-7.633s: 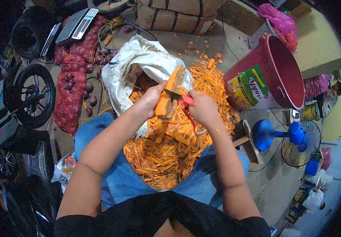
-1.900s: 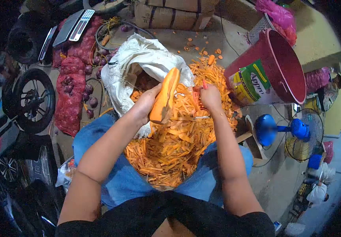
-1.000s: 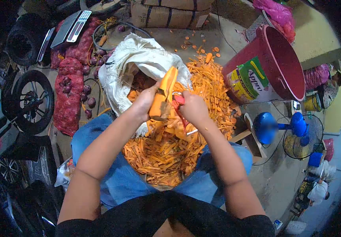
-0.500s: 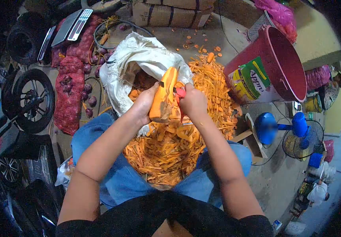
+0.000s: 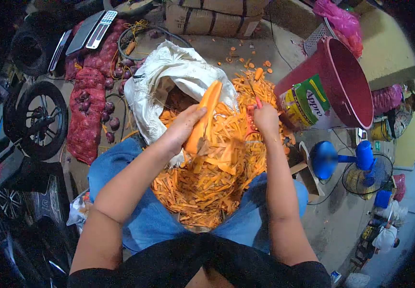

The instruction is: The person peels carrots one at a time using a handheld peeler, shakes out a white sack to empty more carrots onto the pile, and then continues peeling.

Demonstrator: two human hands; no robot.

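Observation:
A large, partly peeled carrot (image 5: 209,98) is gripped in my left hand (image 5: 184,126), tilted with its narrower end pointing up and away. Brown, unpeeled skin shows near its lower end. My right hand (image 5: 267,121) is closed around a red peeler (image 5: 250,120), held apart from the carrot on its right; the blade is hard to make out. Below both hands lies a deep heap of orange peelings (image 5: 193,199) between my knees. Blurred peel strips (image 5: 229,156) hang or drop just under the carrot.
An open white sack (image 5: 178,60) stands beyond my left hand. A maroon bucket (image 5: 294,79) leans at the right, near a blue fan (image 5: 323,159). Red mesh bags of onions (image 5: 86,129) and a motorbike wheel (image 5: 42,120) are at the left. Cardboard boxes (image 5: 212,21) lie at the back.
My right hand has moved right, away from the carrot, with the peeler. The carrot in my left hand is turned, showing a smoother peeled side. Peel strips blur beneath it.

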